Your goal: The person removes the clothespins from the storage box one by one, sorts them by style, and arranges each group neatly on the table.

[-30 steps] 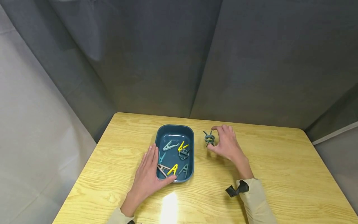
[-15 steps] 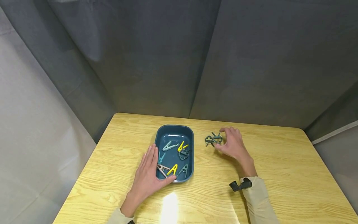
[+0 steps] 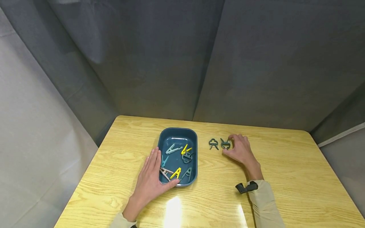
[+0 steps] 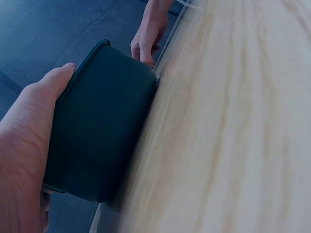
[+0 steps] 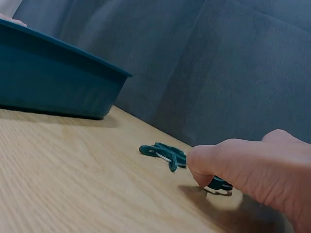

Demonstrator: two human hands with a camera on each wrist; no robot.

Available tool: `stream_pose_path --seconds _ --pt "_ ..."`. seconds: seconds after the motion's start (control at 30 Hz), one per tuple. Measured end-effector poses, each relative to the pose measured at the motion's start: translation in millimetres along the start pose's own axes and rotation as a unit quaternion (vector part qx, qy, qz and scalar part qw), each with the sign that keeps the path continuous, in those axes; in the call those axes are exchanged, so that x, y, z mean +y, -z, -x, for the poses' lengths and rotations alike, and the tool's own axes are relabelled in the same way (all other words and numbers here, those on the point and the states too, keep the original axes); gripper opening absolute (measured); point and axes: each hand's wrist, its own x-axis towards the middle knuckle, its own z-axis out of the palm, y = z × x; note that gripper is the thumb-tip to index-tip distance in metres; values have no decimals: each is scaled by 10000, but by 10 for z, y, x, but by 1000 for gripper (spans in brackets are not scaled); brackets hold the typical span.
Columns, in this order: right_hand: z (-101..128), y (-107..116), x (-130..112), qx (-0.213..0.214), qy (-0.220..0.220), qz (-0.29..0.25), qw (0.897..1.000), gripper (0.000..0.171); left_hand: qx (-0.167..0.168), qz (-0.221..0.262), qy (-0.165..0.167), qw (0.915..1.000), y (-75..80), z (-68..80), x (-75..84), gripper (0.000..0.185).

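Note:
My left hand [image 3: 150, 173] rests with straight fingers along the left side of a dark blue plastic bin [image 3: 196, 139], its thumb over the near rim. In the left wrist view it lies against the bin wall [image 4: 97, 121]. To the right of the bin, my right hand [image 3: 241, 150] holds a dark green plant clip [image 3: 225, 145] between thumb and forefinger, low over the table. A second green plant clip [image 3: 213, 143] lies just left of it. In the right wrist view, the thumb hides much of the held clip [image 5: 219, 184].
Inside the bin lie a yellow clip [image 3: 176, 173], a pale blue clip [image 3: 172, 148], a round grey-green clip [image 3: 187, 157] and several others. The wooden table [image 3: 285, 164] ends at the back against a grey curtain [image 3: 256, 63].
My right hand has moved right with one green plant clip. The two clips, overlapping earlier, now lie apart side by side. My left hand and the bin stay in place.

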Motion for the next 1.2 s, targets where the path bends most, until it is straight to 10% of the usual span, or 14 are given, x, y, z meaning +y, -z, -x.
stream_pose_path --seconds 0.83,1.2 --pt "10 -6 27 -11 -46 -265 9996 74 37 -44 -21 10000 0 -2 0 131" --pt "-17 151 -438 -171 689 -120 9974 43 -26 15 -4 10000 12 5 -2 131"
